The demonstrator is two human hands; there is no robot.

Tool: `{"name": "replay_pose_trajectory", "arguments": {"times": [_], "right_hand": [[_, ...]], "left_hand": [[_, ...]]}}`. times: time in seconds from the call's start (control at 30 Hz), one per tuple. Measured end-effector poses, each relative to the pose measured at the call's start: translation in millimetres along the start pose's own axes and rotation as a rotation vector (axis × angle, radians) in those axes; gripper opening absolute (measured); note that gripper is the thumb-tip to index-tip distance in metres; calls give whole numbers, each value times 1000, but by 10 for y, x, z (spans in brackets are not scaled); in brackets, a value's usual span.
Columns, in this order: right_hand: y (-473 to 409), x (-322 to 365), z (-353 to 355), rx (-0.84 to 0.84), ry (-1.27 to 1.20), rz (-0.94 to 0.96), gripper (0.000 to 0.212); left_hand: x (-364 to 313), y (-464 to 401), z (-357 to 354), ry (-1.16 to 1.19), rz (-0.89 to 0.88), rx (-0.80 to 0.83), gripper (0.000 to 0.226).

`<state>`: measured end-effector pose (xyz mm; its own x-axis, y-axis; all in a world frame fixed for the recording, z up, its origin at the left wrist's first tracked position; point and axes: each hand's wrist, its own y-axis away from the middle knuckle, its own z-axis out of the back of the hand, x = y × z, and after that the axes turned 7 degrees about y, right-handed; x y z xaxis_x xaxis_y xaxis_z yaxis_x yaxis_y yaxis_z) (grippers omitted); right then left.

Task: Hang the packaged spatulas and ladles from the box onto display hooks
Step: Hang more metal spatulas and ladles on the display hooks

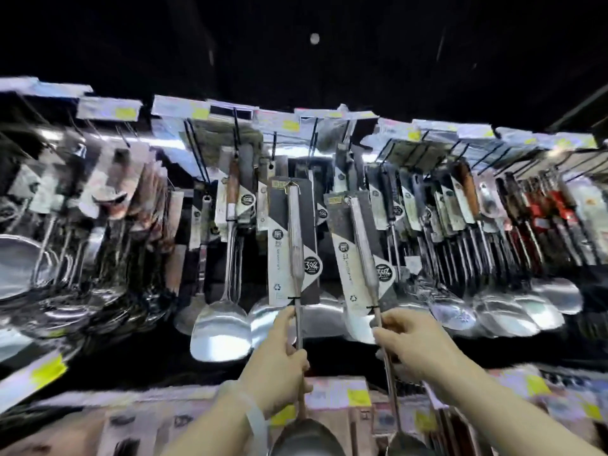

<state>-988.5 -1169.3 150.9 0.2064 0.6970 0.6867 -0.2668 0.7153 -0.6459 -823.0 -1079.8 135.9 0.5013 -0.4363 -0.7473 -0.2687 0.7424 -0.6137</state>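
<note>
While both arms are raised toward the display hooks [289,184], one carded ladle [297,258] is gripped at its shaft by the left hand [279,353], another carded ladle [365,255] by the right hand [411,340].

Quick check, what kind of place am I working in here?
Most likely a shop's kitchenware aisle: rows of carded utensils hang from display hooks, with yellow price tags along the rail above. Each hand holds a packaged ladle.

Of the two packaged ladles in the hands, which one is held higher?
The ladle in the left hand: its card tops out higher and stands upright, while the right hand's card tilts.
</note>
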Motion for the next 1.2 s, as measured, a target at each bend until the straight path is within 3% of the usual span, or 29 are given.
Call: {"name": "replay_pose_trajectory", "arguments": {"times": [0.17, 0.27, 0.43, 0.7, 1.2], "right_hand": [[-327, 472, -35, 20, -80, -18, 14], [-600, 717, -16, 28, -129, -17, 6], [-1060, 995, -51, 13, -158, 19, 15], [-1591, 1092, -119, 45, -161, 39, 8], [-2112, 1095, -219, 89, -114, 109, 21]], "left_hand": [[-114, -169, 347, -88, 5, -46, 57], [-243, -283, 449, -93, 2, -67, 57], [-492, -515, 557, -75, -3, -67, 61], [-678, -976, 597, -151, 5, -87, 67], [-605, -1422, 509, -120, 1, -107, 63]]}}
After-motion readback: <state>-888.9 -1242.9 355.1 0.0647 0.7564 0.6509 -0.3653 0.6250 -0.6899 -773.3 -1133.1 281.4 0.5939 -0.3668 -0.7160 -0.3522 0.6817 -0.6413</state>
